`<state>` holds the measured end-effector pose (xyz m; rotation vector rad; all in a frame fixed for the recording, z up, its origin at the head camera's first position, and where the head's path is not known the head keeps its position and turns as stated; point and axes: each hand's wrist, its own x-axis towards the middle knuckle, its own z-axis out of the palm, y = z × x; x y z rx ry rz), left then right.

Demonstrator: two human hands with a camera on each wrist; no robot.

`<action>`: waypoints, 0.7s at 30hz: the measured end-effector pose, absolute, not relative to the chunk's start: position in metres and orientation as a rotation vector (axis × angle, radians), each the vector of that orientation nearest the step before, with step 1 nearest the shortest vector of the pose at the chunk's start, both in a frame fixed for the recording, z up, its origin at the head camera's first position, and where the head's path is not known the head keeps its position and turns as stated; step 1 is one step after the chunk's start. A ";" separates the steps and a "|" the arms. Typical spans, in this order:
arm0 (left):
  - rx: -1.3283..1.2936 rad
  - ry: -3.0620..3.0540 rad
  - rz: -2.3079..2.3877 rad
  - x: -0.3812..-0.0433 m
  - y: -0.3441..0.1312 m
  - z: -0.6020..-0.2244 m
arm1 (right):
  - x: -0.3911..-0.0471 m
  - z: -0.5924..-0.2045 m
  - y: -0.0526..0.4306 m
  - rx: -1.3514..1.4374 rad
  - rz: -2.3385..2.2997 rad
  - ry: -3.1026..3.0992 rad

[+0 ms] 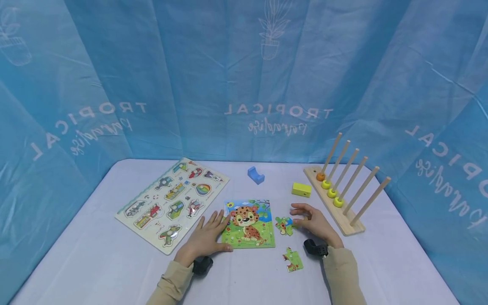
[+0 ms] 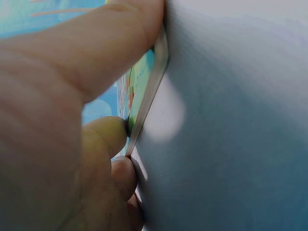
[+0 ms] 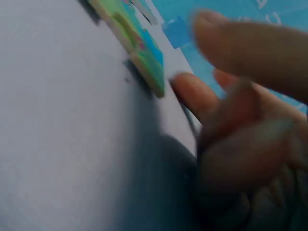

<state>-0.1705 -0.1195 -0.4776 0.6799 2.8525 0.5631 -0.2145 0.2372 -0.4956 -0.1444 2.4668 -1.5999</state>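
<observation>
A square leopard puzzle board (image 1: 249, 224) lies flat on the table in the head view. My left hand (image 1: 206, 237) rests at its left side, fingers spread, with the thumb (image 2: 120, 33) on the board's near edge in the left wrist view. To the right of the board lies a green-and-blue puzzle piece (image 1: 284, 225); whether it is one piece or two overlapping I cannot tell. My right hand (image 1: 314, 222) hovers beside it with loosely bent fingers. A gap shows between those fingers and a puzzle piece (image 3: 151, 72) in the right wrist view. Nearer me is another puzzle piece (image 1: 293, 259).
A vehicle peg puzzle (image 1: 152, 228) lies at the left. Behind the board are a blue curved block (image 1: 255, 175) and a yellow-green block (image 1: 301, 189). A wooden peg rack (image 1: 345, 220) with several beads stands at the right. Blue curtains (image 1: 244, 84) hang behind the table.
</observation>
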 end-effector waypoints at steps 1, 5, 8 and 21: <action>0.679 2.852 0.565 -0.171 -0.120 -0.478 | -0.214 -0.496 0.239 -0.210 -1.565 2.462; 0.678 2.854 0.564 -0.171 -0.120 -0.478 | -0.213 -0.495 0.242 -0.379 -1.494 2.439; 0.681 2.855 0.559 -0.171 -0.120 -0.479 | -0.213 -0.494 0.239 -0.415 -1.447 2.458; 0.685 2.852 0.553 -0.172 -0.119 -0.479 | -0.214 -0.497 0.231 -0.048 -1.488 2.545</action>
